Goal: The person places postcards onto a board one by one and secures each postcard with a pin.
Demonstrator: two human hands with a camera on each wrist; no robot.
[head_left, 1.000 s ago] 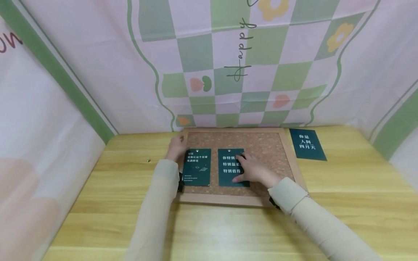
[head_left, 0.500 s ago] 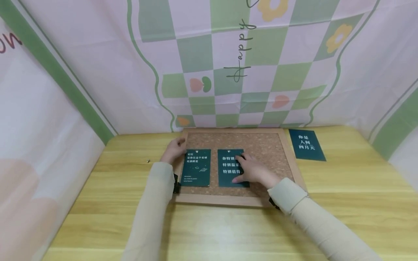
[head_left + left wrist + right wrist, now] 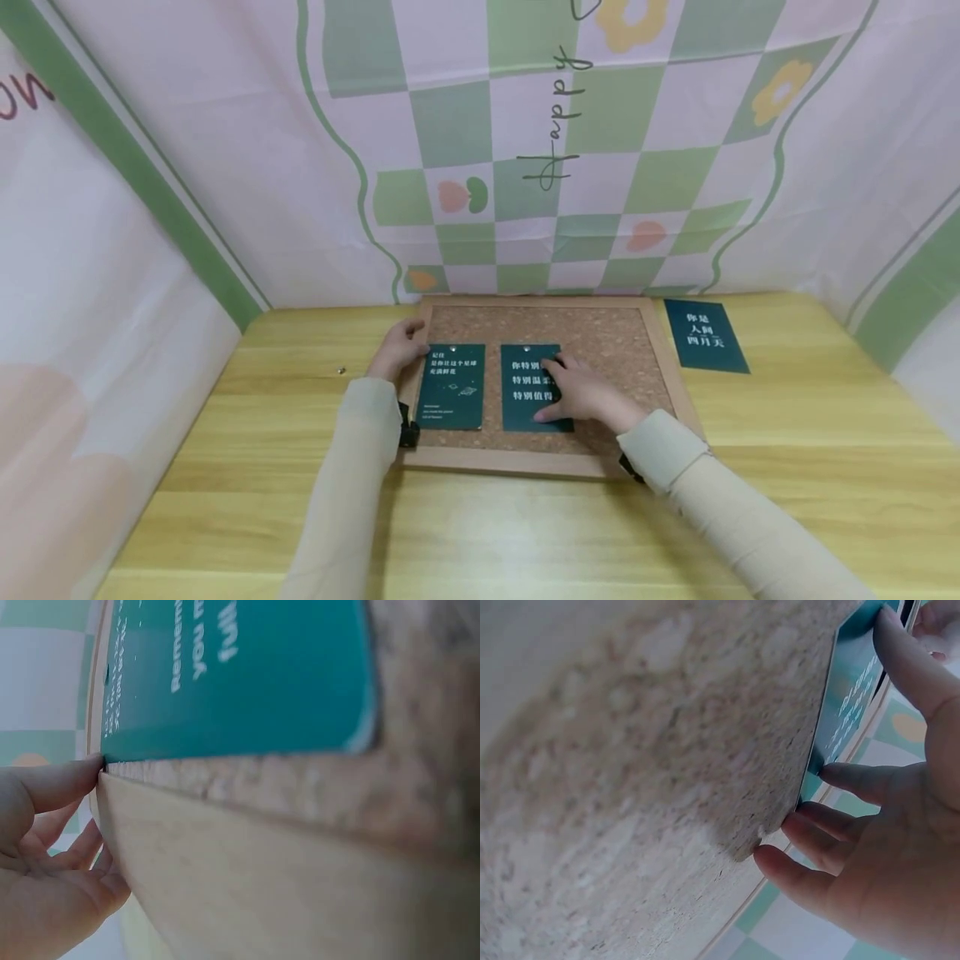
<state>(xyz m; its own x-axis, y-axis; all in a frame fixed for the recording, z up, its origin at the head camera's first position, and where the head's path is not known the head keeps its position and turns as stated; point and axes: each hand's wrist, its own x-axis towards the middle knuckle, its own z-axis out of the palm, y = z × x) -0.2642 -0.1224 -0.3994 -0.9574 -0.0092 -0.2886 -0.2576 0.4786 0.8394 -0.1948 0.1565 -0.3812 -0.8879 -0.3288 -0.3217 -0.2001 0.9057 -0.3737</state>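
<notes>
A wood-framed cork board lies on the table, bearing two dark green printed cards. My left hand rests at the board's left frame, beside the left card. In the left wrist view, one straight fingertip of that hand meets the edge of this card, while the other fingers lie along the frame's outer side. My right hand spreads over the right card, its thumb and fingertips touching the card's right part. In the right wrist view, the lower fingertips reach the cork.
A third green card lies on the table right of the board. A tiny shiny object sits on the wood at left. Behind the table hangs a checkered cloth. Each pinned-down-looking card has a small pale dot near its top.
My left hand has shifted a little to the left, away from the left card's upper corner. The right hand keeps its place on the right card.
</notes>
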